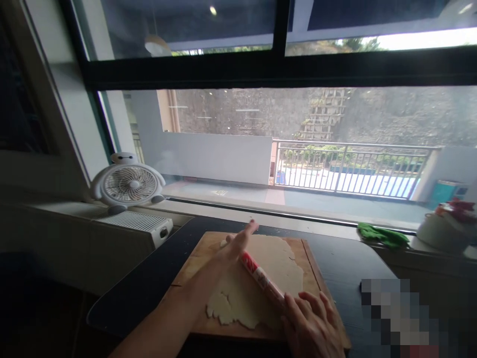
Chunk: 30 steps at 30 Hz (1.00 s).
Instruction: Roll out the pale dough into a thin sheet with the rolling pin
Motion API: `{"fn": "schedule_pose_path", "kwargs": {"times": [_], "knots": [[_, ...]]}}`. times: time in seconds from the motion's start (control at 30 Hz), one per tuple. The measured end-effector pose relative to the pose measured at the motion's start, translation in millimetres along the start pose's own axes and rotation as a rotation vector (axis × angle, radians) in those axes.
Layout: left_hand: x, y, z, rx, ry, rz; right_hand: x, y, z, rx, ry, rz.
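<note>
A thin sheet of rolled-out dough (238, 291) with ragged, cracked edges covers much of a wooden board (201, 251). Slantwise across the dough lies a rolling pin (266, 283) with a red and white printed wrap near its far end. My left hand (240, 243) rests at that far end, its fingers stretched out toward the window. At the near end, my right hand (313, 320) lies over the pin with bent fingers, and hides that end along with the board's near right part.
The board stands on a dark table (137, 293) with rounded corners. Behind it runs a window sill. A white fan (130, 183) sits at the left above a vented box (136, 223). A green cloth (383, 235) and a pale pot (443, 231) are at the right. A blurred-out patch covers the lower right.
</note>
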<state>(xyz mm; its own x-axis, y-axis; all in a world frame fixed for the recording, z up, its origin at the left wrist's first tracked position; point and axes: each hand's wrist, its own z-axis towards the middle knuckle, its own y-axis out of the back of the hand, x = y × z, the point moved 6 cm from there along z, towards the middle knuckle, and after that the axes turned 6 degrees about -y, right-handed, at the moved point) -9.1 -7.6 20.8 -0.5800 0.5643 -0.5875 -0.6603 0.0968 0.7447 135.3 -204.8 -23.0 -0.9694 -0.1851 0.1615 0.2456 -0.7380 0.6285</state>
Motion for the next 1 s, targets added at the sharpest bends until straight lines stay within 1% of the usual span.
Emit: {"fn": "schedule_pose_path", "kwargs": {"times": [0.03, 0.1, 0.17, 0.2, 0.27, 0.37, 0.43, 0.5, 0.6, 0.67, 0.73, 0.77, 0.83, 0.93, 1.0], "knots": [[2, 8, -6, 0.006, 0.0, -0.085, -1, -1, -1, 0.011, 0.065, -0.038], [5, 24, -25, 0.02, -0.034, -0.377, -2, -3, -3, 0.047, 0.163, -0.104], [9, 36, -45, 0.004, -0.036, -0.74, -5, -1, -4, 0.065, 0.183, -0.133], [12, 40, -53, -0.017, -0.002, -0.885, -5, 0, -3, 0.075, 0.181, -0.135], [21, 40, -61, -0.092, 0.135, -1.061, -3, 3, -1, 0.075, 0.177, -0.123], [33, 31, -62, -0.293, 0.367, -1.29, 0, 8, 1, 0.055, 0.151, -0.109], [34, 24, -58, -0.383, 0.447, -1.42, 0, 8, 2, 0.072, 0.145, -0.112], [32, 21, -56, -0.411, 0.478, -1.464, 0, 6, 1, 0.1, 0.154, -0.119], [27, 28, -61, -0.431, 0.446, -1.375, -1, 6, 2, 0.084, 0.174, -0.112], [20, 35, -67, -0.349, 0.366, -1.241, -1, 8, 2, 0.046, 0.185, -0.099], [11, 38, -74, -0.207, 0.276, -1.131, -1, 9, 3, 0.02, 0.192, -0.09], [8, 39, -78, -0.152, 0.24, -1.122, -1, 9, 3, 0.013, 0.19, -0.086], [3, 40, -85, -0.108, 0.194, -1.2, -2, 9, 2, 0.012, 0.183, -0.079], [1, 41, -90, -0.12, 0.175, -1.385, -5, 8, -2, 0.047, 0.175, -0.079], [2, 37, -85, -0.122, 0.177, -1.408, -6, 5, -3, 0.087, 0.172, -0.079]]}}
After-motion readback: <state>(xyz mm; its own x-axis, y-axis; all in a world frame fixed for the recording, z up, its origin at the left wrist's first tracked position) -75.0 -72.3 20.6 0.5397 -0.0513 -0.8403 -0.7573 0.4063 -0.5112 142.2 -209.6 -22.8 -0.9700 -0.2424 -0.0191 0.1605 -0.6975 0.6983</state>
